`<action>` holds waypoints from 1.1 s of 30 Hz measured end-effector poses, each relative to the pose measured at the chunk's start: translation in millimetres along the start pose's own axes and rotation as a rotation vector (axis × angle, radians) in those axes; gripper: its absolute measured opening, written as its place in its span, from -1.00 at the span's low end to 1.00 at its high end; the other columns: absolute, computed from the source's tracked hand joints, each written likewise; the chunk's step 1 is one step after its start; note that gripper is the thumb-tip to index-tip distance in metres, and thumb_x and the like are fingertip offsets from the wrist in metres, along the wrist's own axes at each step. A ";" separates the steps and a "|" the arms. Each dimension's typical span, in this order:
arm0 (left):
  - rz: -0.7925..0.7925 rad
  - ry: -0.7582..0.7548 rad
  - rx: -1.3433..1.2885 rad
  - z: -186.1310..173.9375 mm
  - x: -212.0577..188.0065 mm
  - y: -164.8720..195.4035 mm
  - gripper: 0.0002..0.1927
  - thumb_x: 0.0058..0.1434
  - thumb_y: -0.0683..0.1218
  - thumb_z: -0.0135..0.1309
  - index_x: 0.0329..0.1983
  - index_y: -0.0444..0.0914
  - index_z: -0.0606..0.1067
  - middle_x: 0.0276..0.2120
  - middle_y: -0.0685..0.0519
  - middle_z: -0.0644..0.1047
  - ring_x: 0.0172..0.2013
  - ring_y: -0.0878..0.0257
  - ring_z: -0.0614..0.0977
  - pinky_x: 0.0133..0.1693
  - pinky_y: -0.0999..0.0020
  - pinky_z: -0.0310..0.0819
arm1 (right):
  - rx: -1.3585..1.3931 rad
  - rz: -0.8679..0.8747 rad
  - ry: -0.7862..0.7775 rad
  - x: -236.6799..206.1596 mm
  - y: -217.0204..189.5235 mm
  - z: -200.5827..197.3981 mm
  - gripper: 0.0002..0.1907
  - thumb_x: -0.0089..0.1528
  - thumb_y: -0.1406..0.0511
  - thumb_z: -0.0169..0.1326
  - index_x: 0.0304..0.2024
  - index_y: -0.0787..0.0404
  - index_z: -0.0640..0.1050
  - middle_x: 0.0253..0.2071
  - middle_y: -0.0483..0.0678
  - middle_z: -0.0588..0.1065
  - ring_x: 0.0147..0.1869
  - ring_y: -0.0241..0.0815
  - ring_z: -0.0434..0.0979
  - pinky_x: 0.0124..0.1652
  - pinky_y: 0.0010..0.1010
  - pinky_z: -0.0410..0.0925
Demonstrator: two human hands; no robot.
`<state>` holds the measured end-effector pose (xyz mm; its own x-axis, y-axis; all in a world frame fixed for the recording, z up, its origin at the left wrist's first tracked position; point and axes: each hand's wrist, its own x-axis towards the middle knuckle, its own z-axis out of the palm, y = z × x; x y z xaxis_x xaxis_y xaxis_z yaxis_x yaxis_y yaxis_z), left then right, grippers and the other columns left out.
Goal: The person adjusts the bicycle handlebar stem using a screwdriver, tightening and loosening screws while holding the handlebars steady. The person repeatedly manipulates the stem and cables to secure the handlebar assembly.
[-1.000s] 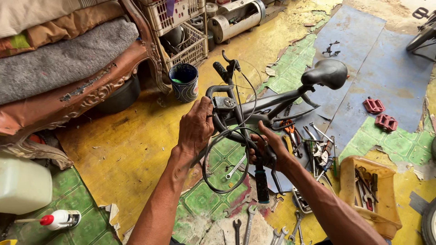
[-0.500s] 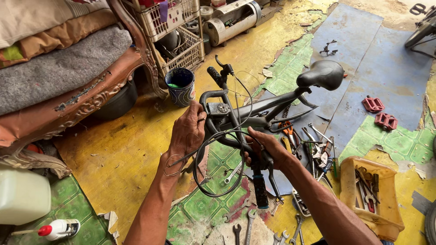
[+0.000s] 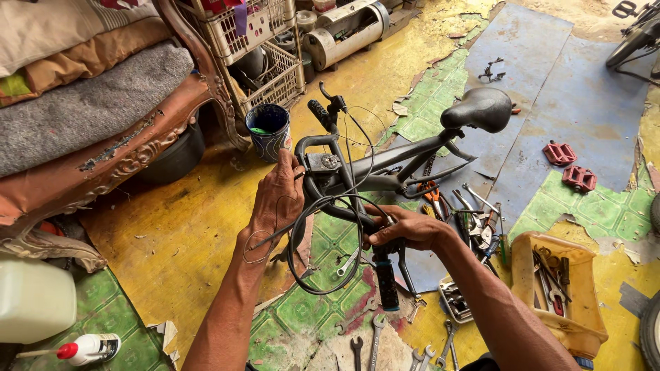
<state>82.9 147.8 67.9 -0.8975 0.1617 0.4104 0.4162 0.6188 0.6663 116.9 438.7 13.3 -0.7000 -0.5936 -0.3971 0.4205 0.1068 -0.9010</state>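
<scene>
Cable (image 3: pixel 323 275) springy, slick; I'd pinch near stem (image 3: pixel 322 162). Left hand (image 3: pixel 278 199) fingers closed on cable, right hand (image 3: pixel 405 230) clamped round handlebar (image 3: pixel 344 209).

I am looking through a single head-worn camera, which is pointing steeply down and forward over my arms. It is sitting close above the hands (image 3: pixel 344 213), taking in the handlebar (image 3: pixel 330 178), the floor (image 3: pixel 172 233) and tools around them.

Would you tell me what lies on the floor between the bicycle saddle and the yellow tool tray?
In the head view, loose hand tools, pliers and wrenches, lie between the saddle and the yellow tray.
</scene>
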 end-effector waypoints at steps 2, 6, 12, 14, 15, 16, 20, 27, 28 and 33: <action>-0.007 -0.001 -0.001 0.4 -0.6 -0.6 -0.84 0.39 -0.20 -0.08 -0.08 -0.29 0.21 -0.28 -0.29 0.55 -0.24 -0.34 0.59 -0.31 -0.18 0.42 | 0.022 -0.016 -0.015 -1.2 -2.2 2.5 0.04 0.05 0.33 0.32 0.49 0.26 0.10 -0.21 -0.10 0.54 -0.09 -0.28 0.61 -0.04 -0.41 0.50; -0.031 0.006 -0.024 3.3 -1.0 -2.7 -0.84 0.39 -0.18 -0.08 -0.07 -0.28 0.21 -0.32 -0.30 0.55 -0.25 -0.35 0.59 -0.30 -0.19 0.41 | 0.065 -0.044 -0.028 -1.7 -2.7 6.9 -0.03 0.10 0.36 0.28 0.50 0.25 0.15 -0.31 -0.17 0.46 -0.19 -0.32 0.54 -0.13 -0.39 0.49; -0.079 0.045 -0.041 6.2 1.9 -5.2 -0.84 0.44 -0.13 -0.06 -0.09 -0.28 0.24 -0.34 -0.30 0.55 -0.28 -0.35 0.59 -0.33 -0.18 0.38 | 0.026 -0.022 0.062 0.7 0.4 5.0 -0.08 0.08 0.33 0.29 0.46 0.24 0.22 -0.32 -0.14 0.49 -0.22 -0.34 0.53 -0.18 -0.42 0.48; -0.058 0.065 0.000 5.8 1.5 -4.0 -0.86 0.44 -0.12 -0.06 -0.06 -0.27 0.28 -0.37 -0.30 0.55 -0.32 -0.33 0.59 -0.36 -0.17 0.38 | 0.022 -0.025 0.073 1.2 2.3 2.0 -0.10 0.08 0.28 0.30 0.44 0.25 0.25 -0.31 -0.12 0.52 -0.21 -0.33 0.55 -0.17 -0.42 0.49; -0.055 0.074 0.048 5.1 1.5 -2.8 -0.87 0.44 -0.11 -0.06 -0.04 -0.25 0.31 -0.40 -0.30 0.56 -0.33 -0.33 0.59 -0.38 -0.18 0.37 | 0.018 -0.043 0.050 2.2 2.9 0.8 -0.11 0.10 0.24 0.31 0.44 0.27 0.27 -0.29 -0.11 0.53 -0.20 -0.33 0.56 -0.15 -0.42 0.50; -0.053 0.082 0.097 4.5 1.3 -1.3 -0.86 0.44 -0.11 -0.05 -0.02 -0.23 0.35 -0.43 -0.30 0.56 -0.35 -0.33 0.59 -0.40 -0.18 0.36 | 0.016 -0.061 0.027 3.4 4.0 -0.2 -0.12 0.11 0.20 0.31 0.43 0.29 0.29 -0.28 -0.10 0.54 -0.20 -0.33 0.57 -0.14 -0.43 0.50; -0.066 0.087 0.120 1.4 2.6 6.5 -0.69 0.40 -0.07 -0.04 0.16 -0.23 0.35 -0.52 -0.27 0.55 -0.45 -0.30 0.60 -0.46 -0.17 0.36 | 0.312 -0.050 -0.053 5.2 6.6 -2.5 -0.19 0.23 -0.09 0.16 0.33 0.29 0.33 -0.30 -0.05 0.52 -0.24 -0.26 0.59 -0.22 -0.36 0.51; -0.013 0.110 0.051 -3.5 -1.6 8.9 -0.77 0.43 -0.02 0.02 -0.23 -0.26 0.34 -0.54 -0.19 0.54 -0.47 -0.21 0.62 -0.46 -0.08 0.40 | 0.353 0.023 0.030 1.9 1.6 -0.7 -0.25 0.21 -0.23 -0.01 0.16 0.18 0.46 -0.35 -0.01 0.57 -0.34 -0.25 0.63 -0.29 -0.28 0.57; 0.014 0.124 0.003 -3.7 -2.9 8.0 -0.76 0.40 -0.02 0.02 -0.24 -0.27 0.32 -0.54 -0.18 0.54 -0.48 -0.18 0.63 -0.47 -0.05 0.42 | 0.354 0.016 0.027 1.5 0.9 -0.4 -0.26 0.21 -0.22 0.00 0.14 0.18 0.46 -0.35 0.01 0.57 -0.34 -0.24 0.64 -0.28 -0.28 0.57; 0.161 0.144 0.080 -1.9 -3.7 2.3 -0.85 0.45 -0.10 -0.05 -0.19 -0.27 0.33 -0.48 -0.19 0.52 -0.47 -0.20 0.60 -0.44 -0.07 0.41 | 0.357 0.043 0.075 3.2 -0.2 0.6 -0.27 0.24 -0.22 0.00 0.14 0.20 0.47 -0.34 0.01 0.57 -0.35 -0.24 0.63 -0.31 -0.37 0.54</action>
<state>87.4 147.2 69.1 -0.7878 0.1558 0.5959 0.5345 0.6538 0.5356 114.9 436.3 12.4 -0.7118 -0.5333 -0.4571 0.6165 -0.1626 -0.7704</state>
